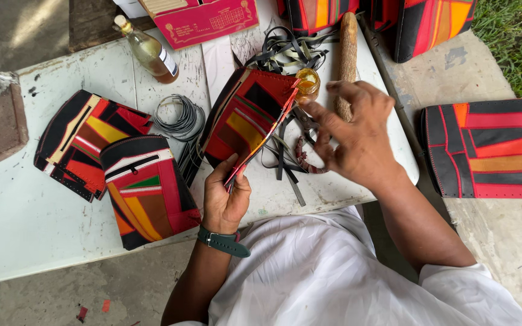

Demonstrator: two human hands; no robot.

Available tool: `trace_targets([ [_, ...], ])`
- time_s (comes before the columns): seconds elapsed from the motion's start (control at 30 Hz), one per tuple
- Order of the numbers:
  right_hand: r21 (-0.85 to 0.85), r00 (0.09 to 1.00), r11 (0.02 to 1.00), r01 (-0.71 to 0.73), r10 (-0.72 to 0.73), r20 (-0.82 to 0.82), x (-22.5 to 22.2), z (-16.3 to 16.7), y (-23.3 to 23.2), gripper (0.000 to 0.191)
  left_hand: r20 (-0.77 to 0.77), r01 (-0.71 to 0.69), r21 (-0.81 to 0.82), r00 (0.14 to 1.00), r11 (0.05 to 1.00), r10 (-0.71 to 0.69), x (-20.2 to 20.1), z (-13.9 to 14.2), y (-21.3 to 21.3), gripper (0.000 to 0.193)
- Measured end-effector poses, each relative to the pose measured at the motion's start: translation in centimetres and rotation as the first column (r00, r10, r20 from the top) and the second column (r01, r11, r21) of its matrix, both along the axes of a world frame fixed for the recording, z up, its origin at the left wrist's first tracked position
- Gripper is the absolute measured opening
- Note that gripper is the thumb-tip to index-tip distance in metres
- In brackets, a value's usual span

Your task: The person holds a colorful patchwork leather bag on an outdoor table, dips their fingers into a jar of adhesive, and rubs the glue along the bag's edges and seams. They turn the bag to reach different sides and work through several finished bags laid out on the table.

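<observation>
The left hand (225, 196) comes up from the bottom of the view with the palm turned up. Its grip is closed on the lower edge of a patchwork bag piece (246, 115), with the thumb on one side and the fingers curled on the other. A dark green watch (223, 241) sits on that wrist.

The bag piece is made of red, black, yellow and orange patches. It is tilted up on its edge above the white desk (25, 217), leaning away from the person.

The right hand (351, 136) reaches in from the right side, with the arm bent at the elbow. The back of the hand faces up. The fingers stretch out to the left, and the fingertips (309, 108) touch the top corner of the bag piece. The grip is narrow, but I cannot tell if it pinches anything.

A small jar of yellow stuff (307, 83) stands just past those fingertips. A long wooden stick (348, 60) lies beside the jar. Black straps (285, 51) are piled behind it.

Two more patchwork pieces (110, 163) lie flat on the desk to the left. A glass bottle (147, 51) lies near the far edge. Another patchwork piece (487, 151) lies on the ground to the right.
</observation>
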State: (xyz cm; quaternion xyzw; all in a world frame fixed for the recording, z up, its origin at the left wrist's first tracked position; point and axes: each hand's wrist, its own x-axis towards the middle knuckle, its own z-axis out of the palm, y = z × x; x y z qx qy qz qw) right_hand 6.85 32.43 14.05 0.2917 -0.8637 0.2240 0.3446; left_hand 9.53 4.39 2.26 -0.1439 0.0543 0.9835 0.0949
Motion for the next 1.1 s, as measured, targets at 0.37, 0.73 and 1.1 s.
trace_targets([
  [0.37, -0.066, 0.945, 0.967, -0.245, 0.253, 0.208, 0.9, 0.5, -1.7, 0.087, 0.001, 0.037, 0.006, 0.999, 0.999, -0.037, 0.1, -0.3, 0.1, 0.013],
  [0.73, 0.006, 0.971, 0.977, -0.211, 0.209, 0.120, 0.2, 0.1, -0.3, 0.056, -0.070, -0.033, -0.060, 0.997, 0.998, 0.028, -0.3, -1.1, 0.0, 0.011],
  [1.1, 0.448, 0.868, 0.893, -0.047, -0.185, 0.460, -15.1, -2.2, 0.5, 0.059, -0.031, -0.177, -0.168, 0.984, 0.970, 0.174, -2.1, 2.4, 2.8, 0.037],
])
